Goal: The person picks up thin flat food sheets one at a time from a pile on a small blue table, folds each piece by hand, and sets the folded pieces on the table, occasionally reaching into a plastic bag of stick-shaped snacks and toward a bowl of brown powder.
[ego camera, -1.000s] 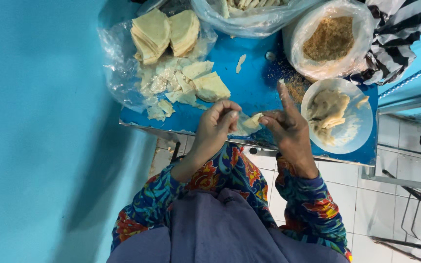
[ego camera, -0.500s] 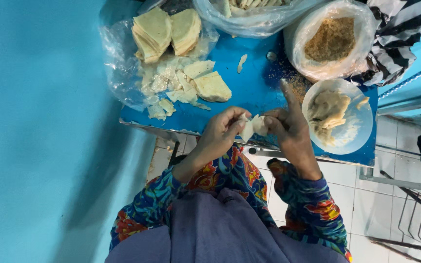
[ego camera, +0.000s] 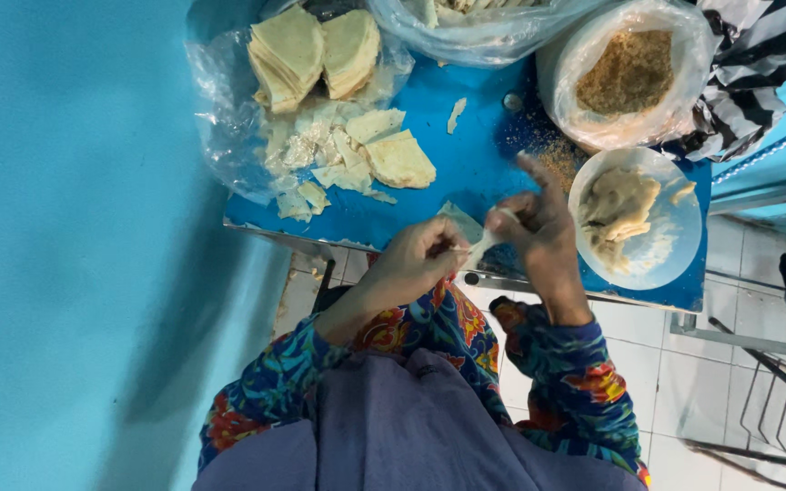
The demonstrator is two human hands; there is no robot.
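Wrapper (ego camera: 482, 242) is pinched btw both hands over table (ego camera: 466, 150) front edge; its shape is mostly hidden by fingers, filling can't be told. Left hand (ego camera: 416, 264) is curled shut on one end, right hand (ego camera: 539, 227) grips the other w/ thumb and fingers, index raised. Bowl (ego camera: 675, 250) by right hand is seen holding pale paste. Bag (ego camera: 629, 73) is filled w/ brown crumbs. Top bag (ego camera: 484, 32) is cut off, contents unclear. Plastic sheet (ego camera: 220, 136) is covered w/ wrapper stacks (ego camera: 311, 50) and scraps. Striped cloth (ego camera: 757, 64) is partly cut off.
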